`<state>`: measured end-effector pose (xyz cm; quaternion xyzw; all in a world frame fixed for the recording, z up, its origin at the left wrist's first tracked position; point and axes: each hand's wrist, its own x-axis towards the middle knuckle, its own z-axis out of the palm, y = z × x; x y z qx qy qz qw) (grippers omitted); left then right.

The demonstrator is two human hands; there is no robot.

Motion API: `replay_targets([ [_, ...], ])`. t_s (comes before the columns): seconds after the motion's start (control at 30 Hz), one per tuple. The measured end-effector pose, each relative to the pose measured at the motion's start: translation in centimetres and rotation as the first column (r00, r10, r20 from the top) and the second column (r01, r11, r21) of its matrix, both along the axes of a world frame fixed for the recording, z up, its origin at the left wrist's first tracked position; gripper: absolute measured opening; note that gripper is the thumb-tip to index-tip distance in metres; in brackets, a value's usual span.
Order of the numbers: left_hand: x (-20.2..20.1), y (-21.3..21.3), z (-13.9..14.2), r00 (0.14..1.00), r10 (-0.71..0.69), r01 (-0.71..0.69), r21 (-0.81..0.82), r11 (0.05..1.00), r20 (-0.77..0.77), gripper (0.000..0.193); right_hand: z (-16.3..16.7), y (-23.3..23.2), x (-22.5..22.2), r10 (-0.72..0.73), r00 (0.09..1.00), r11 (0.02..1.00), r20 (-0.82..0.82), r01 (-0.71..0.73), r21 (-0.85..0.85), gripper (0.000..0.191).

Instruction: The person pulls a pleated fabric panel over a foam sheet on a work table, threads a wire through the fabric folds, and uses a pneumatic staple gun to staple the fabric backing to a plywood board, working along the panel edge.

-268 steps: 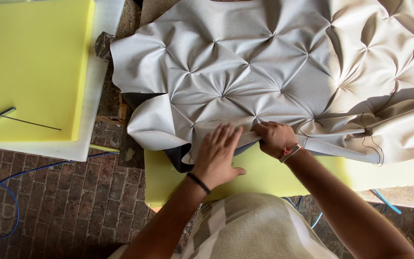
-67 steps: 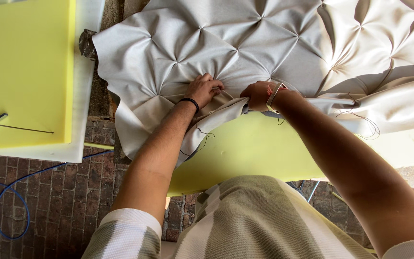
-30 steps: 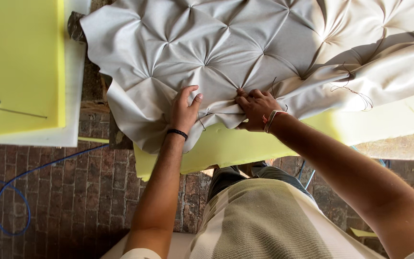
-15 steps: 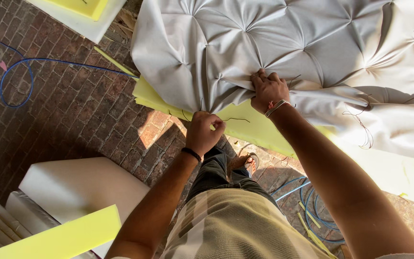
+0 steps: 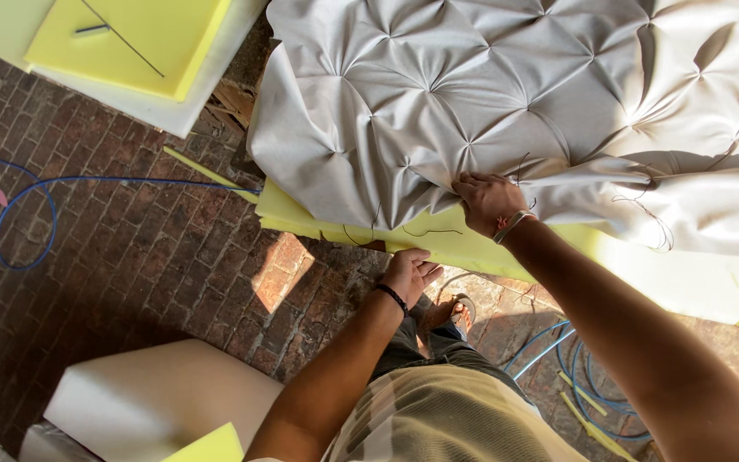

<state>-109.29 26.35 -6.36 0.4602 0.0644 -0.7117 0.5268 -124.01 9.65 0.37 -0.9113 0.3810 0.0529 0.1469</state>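
Note:
A pale grey tufted fabric cover [image 5: 506,94] with diamond pleats lies over a yellow foam slab [image 5: 438,235]. My right hand [image 5: 487,201] pinches the fabric's lower edge where it folds over the foam. Loose dark threads [image 5: 425,231] hang from that edge. My left hand [image 5: 410,275] hangs below the foam's edge with its fingers loosely spread, holding nothing; a black band circles its wrist.
A second yellow foam sheet on white foam [image 5: 130,43] lies at top left, with a long needle [image 5: 121,38] on it. A blue cable [image 5: 36,205] loops over the brick floor. White foam blocks [image 5: 156,402] sit at bottom left. More blue cable [image 5: 558,342] lies near my foot.
My left hand has left the fabric and dropped below the foam's edge, opening its fingers. My right hand keeps its grip on the fabric's edge. The view has swung toward the brick floor.

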Motion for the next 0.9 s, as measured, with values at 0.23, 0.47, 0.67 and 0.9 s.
replay_targets([
  [0.23, 0.0, 0.4, -0.2, 0.960, 0.025, -0.036, -0.034, 0.999, -0.277, 0.029, 2.0, 6.2, 1.0, 0.007, 0.959, 0.999, -0.283, -0.020, -0.043, 0.141],
  [0.47, -1.1, 0.2, 0.3, 0.985, -0.095, 0.108, 0.084, 0.991, -0.145, 0.030, 2.4, 10.4, 1.2, -0.106, 0.947, 0.829, -0.302, -0.083, -0.553, 0.103],
  [0.67, 0.8, 2.1, 2.5, 0.981, -0.194, 0.195, -0.093, 0.976, 0.027, 0.036, 7.7, 7.7, 1.6, 0.049, 0.901, 0.984, -0.431, -0.117, -0.132, 0.111],
  [0.9, -0.4, -7.7, 2.0, 0.691, -0.015, 0.373, -0.338, 0.864, 0.723, 0.036, 20.1, 2.9, 3.0, 0.130, 0.866, 0.972, -0.483, -0.207, -0.111, 0.127],
])
